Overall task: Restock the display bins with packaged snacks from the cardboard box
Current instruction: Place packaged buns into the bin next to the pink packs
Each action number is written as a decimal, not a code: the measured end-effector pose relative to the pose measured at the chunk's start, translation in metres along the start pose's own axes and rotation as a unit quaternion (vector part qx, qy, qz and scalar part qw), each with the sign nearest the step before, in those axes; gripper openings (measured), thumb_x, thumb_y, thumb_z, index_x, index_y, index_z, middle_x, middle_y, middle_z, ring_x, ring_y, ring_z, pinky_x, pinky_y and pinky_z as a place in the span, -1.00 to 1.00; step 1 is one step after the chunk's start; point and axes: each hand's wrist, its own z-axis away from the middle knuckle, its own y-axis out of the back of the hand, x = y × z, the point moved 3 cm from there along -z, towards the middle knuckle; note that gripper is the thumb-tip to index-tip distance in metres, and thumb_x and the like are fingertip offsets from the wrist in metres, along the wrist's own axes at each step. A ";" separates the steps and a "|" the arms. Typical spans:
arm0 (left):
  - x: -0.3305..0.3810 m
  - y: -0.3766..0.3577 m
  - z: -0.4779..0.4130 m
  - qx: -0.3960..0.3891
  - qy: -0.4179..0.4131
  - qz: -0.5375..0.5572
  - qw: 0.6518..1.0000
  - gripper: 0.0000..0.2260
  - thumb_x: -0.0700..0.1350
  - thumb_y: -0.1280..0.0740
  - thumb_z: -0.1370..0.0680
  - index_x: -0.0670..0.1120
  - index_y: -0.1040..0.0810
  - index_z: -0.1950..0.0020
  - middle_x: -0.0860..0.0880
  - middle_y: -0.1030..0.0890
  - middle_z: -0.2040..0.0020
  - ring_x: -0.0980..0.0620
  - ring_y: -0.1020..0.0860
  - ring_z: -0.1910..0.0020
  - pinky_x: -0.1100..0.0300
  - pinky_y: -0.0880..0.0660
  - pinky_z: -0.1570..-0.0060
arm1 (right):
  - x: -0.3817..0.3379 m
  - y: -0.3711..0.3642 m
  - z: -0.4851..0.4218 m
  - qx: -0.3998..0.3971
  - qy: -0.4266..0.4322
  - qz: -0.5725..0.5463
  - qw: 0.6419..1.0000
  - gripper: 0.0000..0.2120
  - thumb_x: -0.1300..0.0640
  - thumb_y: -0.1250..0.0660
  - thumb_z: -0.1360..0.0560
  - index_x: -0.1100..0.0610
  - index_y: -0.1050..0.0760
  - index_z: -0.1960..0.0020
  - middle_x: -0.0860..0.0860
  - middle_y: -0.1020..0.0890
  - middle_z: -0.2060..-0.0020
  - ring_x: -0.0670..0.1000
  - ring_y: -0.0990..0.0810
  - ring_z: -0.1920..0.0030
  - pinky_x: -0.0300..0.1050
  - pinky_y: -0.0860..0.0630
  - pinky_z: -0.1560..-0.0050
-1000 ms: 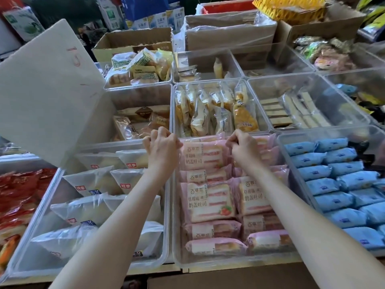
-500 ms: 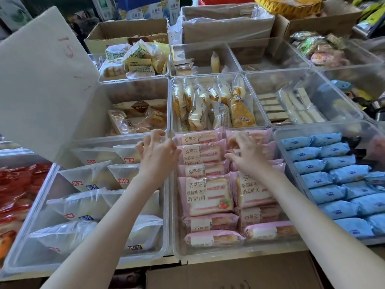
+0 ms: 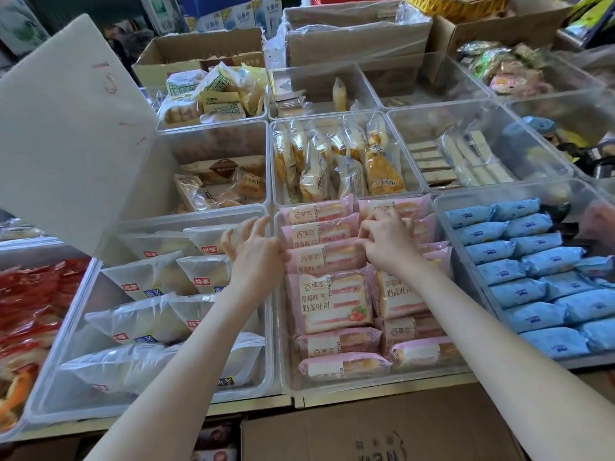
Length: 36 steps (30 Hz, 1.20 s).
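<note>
A clear bin (image 3: 372,384) in the middle of the front row holds two columns of pink strawberry toast packets (image 3: 327,301). My left hand (image 3: 254,252) hovers at the bin's left wall, fingers spread and bent, holding nothing; its thumb side is at the edge of a pink packet in the left column. My right hand (image 3: 387,241) lies on the right column near the back, bent fingertips pressing on the pink packets there. A cardboard box (image 3: 382,434) stands below the front edge, its flap shut in view.
A bin of white triangular packets (image 3: 146,277) sits to the left, a bin of blue packets (image 3: 532,284) to the right, and bread and cake bins (image 3: 336,161) lie behind. A white board (image 3: 66,128) leans at the left. Cardboard boxes (image 3: 356,31) line the back.
Both hands drew back toward me from the rear row of pink packets. The left hand released and spread its fingers; the right hand settled onto the right column.
</note>
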 end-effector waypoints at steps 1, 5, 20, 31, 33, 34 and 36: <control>-0.001 0.001 0.001 0.023 0.008 0.009 1.000 -0.85 -0.02 -0.31 -0.55 0.04 -0.67 0.00 -0.07 -0.17 -0.53 -0.08 0.02 -0.51 -0.09 0.20 -0.37 | -0.001 0.002 0.000 0.036 0.000 -0.016 0.999 -0.85 0.04 -0.28 -0.54 0.11 -0.54 0.08 -0.05 -0.45 -0.06 0.04 -0.32 -0.19 -0.07 -0.14 -0.09; -0.001 0.003 0.002 0.042 0.022 0.001 0.999 -0.85 -0.04 -0.30 -0.56 0.03 -0.67 0.01 -0.08 -0.17 -0.52 -0.10 0.03 -0.50 -0.11 0.18 -0.39 | -0.002 0.001 -0.003 0.096 -0.011 -0.034 0.995 -0.85 0.08 -0.31 -0.52 0.16 -0.55 0.09 -0.04 -0.48 -0.01 0.05 -0.35 -0.17 -0.14 -0.04 0.04; 0.007 0.002 0.032 0.027 -0.043 -0.011 0.999 -0.58 0.06 -0.29 -0.54 -0.01 -0.38 -0.37 -0.13 0.03 -0.54 -0.12 0.09 -0.50 -0.06 0.15 -0.39 | -0.005 0.008 0.050 0.007 0.063 0.006 0.998 -0.68 -0.05 -0.32 -0.50 0.03 -0.41 -0.19 -0.02 -0.31 -0.31 0.05 -0.20 -0.34 0.02 -0.14 -0.30; 0.006 -0.016 0.034 -0.071 -0.026 -0.061 0.995 -0.65 -0.08 -0.22 -0.54 0.04 -0.42 -0.33 -0.15 0.14 -0.56 -0.13 0.14 -0.53 -0.18 0.18 -0.42 | -0.011 0.002 0.054 -0.106 0.074 0.141 0.982 -0.66 0.06 -0.23 -0.49 0.07 -0.40 -0.26 0.04 -0.14 -0.44 0.12 -0.06 -0.42 0.10 0.01 -0.42; 0.009 -0.013 0.036 -0.074 -0.024 -0.039 0.996 -0.72 -0.05 -0.22 -0.55 0.04 -0.48 -0.26 -0.15 0.08 -0.56 -0.14 0.11 -0.53 -0.17 0.18 -0.42 | -0.012 0.002 0.051 -0.119 0.060 0.152 0.979 -0.65 0.07 -0.19 -0.47 0.07 -0.42 -0.25 0.07 -0.17 -0.43 0.15 -0.10 -0.41 0.12 -0.03 -0.40; 0.009 -0.012 0.037 -0.065 -0.024 -0.025 0.997 -0.76 -0.04 -0.22 -0.56 0.04 -0.50 -0.22 -0.15 0.04 -0.56 -0.14 0.10 -0.52 -0.16 0.18 -0.41 | -0.013 0.001 0.050 -0.126 0.055 0.158 0.978 -0.66 0.06 -0.18 -0.46 0.07 -0.45 -0.21 0.08 -0.19 -0.43 0.16 -0.10 -0.40 0.13 -0.04 -0.39; 0.007 -0.010 0.040 -0.033 -0.019 0.009 0.999 -0.82 -0.04 -0.25 -0.56 0.03 -0.56 -0.13 -0.13 -0.05 -0.55 -0.14 0.06 -0.52 -0.12 0.16 -0.41 | -0.014 0.000 0.048 -0.138 0.052 0.166 0.975 -0.71 0.03 -0.19 -0.45 0.08 -0.49 -0.13 0.08 -0.23 -0.39 0.16 -0.12 -0.38 0.12 -0.06 -0.37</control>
